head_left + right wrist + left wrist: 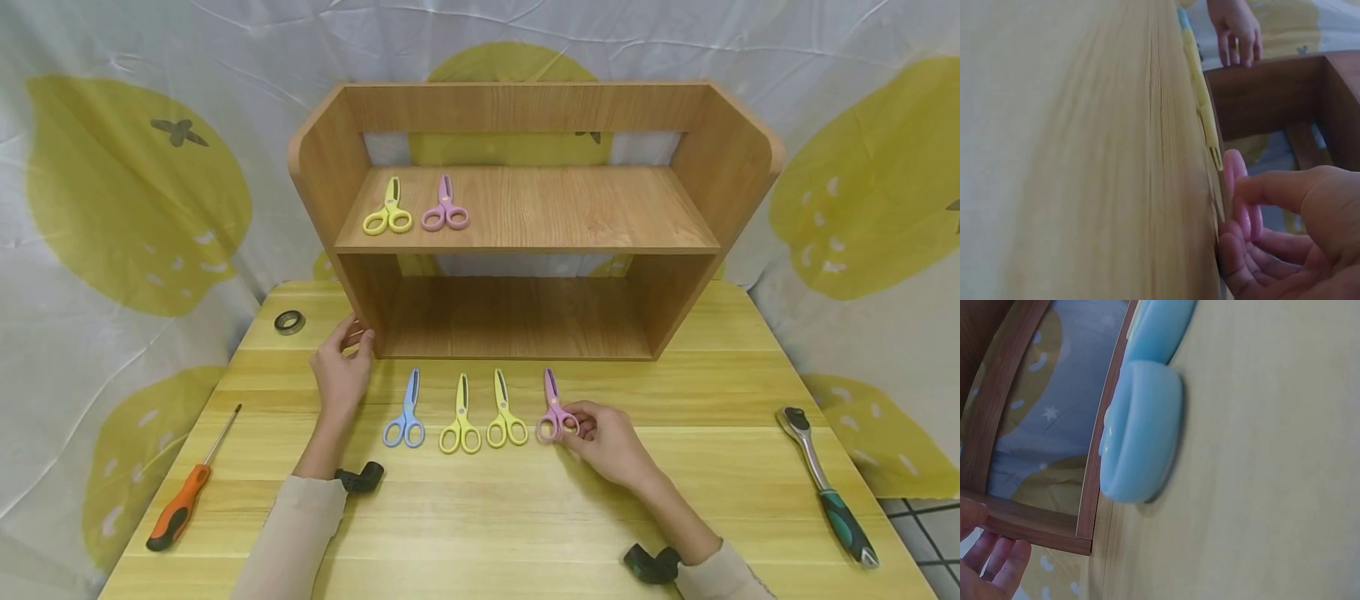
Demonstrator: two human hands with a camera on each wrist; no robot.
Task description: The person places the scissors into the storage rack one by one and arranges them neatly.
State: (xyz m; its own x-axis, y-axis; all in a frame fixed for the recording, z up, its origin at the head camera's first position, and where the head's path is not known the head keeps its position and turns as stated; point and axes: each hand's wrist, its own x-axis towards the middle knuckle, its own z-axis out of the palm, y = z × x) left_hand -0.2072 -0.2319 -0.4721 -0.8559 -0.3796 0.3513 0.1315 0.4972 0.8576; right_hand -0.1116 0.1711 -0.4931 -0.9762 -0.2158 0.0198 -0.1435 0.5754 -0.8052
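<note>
My right hand (609,442) pinches a handle loop of the purple scissors (553,407) at the right end of a row on the table. In the right wrist view, thumb and fingers close on the pink-looking loops (1241,187). Left of these lie two yellow scissors (502,408) and blue scissors (410,410), blades toward the shelf. My left hand (343,367) is at the lower left side of the wooden shelf (525,250), its fingertips (1019,550) right at the panel's edge. Blue loops (1147,431) fill the middle of the left wrist view.
On the upper shelf board sit yellow scissors (388,208) and another purple pair (446,204), side by side at left. A tape roll (289,322) and an orange screwdriver (180,507) lie on the left of the table (480,533). A ratchet wrench (827,487) lies at far right.
</note>
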